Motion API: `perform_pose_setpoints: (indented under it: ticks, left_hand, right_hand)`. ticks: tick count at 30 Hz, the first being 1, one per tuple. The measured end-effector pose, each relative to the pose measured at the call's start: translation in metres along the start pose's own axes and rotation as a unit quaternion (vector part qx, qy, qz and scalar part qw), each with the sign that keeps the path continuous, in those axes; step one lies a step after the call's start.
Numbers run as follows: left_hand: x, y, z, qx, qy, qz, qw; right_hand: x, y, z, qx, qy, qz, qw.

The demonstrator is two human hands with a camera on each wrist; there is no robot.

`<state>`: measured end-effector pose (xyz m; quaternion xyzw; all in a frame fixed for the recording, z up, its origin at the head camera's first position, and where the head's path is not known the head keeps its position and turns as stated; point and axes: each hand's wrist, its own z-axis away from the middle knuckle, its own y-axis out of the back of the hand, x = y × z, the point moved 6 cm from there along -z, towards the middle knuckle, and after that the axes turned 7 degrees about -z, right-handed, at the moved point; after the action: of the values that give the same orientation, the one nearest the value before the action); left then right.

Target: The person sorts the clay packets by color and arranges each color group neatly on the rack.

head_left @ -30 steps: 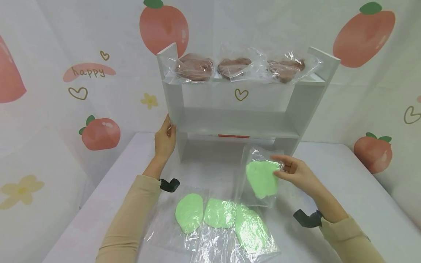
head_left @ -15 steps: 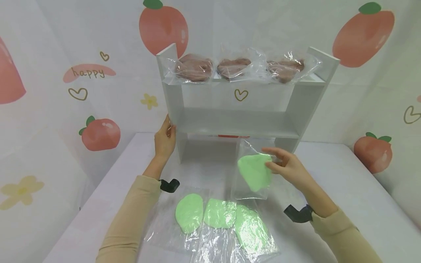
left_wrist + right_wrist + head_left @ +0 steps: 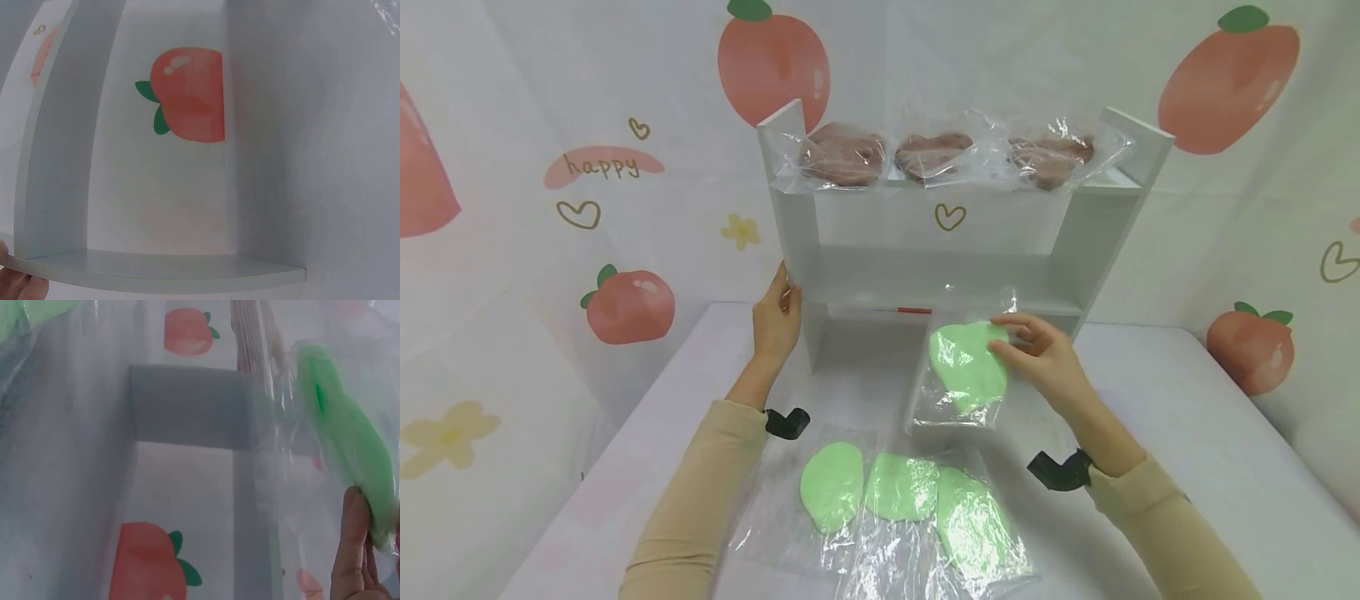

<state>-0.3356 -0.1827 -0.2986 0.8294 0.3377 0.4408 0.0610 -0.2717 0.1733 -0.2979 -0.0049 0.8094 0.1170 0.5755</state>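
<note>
My right hand [image 3: 1045, 358] pinches the right side of a clear plastic bag [image 3: 925, 408] with a flat, light-green, dough-like lump [image 3: 967, 367] inside. The bag is held up tilted in front of the lower opening of a white two-tier shelf [image 3: 947, 279]. In the right wrist view the fingers [image 3: 351, 537] grip the bag at the green lump [image 3: 356, 434]. My left hand [image 3: 777, 321] holds the front edge of the shelf's left side panel. Only a few of its fingertips [image 3: 25, 287] show in the left wrist view, at the panel edge.
Three bagged brown lumps [image 3: 844, 156] lie in a row on the top shelf board. Nearer me on the white table [image 3: 1157, 400], three more bagged green lumps [image 3: 832, 487] lie side by side. Behind the shelf hangs a fruit-printed cloth [image 3: 880, 50].
My right hand has carried the bagged green lump up, left and toward the shelf. The left hand has stayed on the side panel.
</note>
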Motion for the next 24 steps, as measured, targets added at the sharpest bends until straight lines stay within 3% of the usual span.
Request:
perform_pose_setpoints:
  ticks: [12, 24]
  left_hand:
    - [0.001, -0.001, 0.0, -0.008, -0.001, -0.001, 1.0]
    - [0.0, 0.0, 0.0, 0.008, -0.007, -0.013, 0.9999]
  right_hand:
    - [-0.01, -0.015, -0.016, 0.044, -0.007, -0.04, 0.9982]
    - [-0.011, -0.029, -0.033, 0.038, -0.021, -0.032, 0.9985]
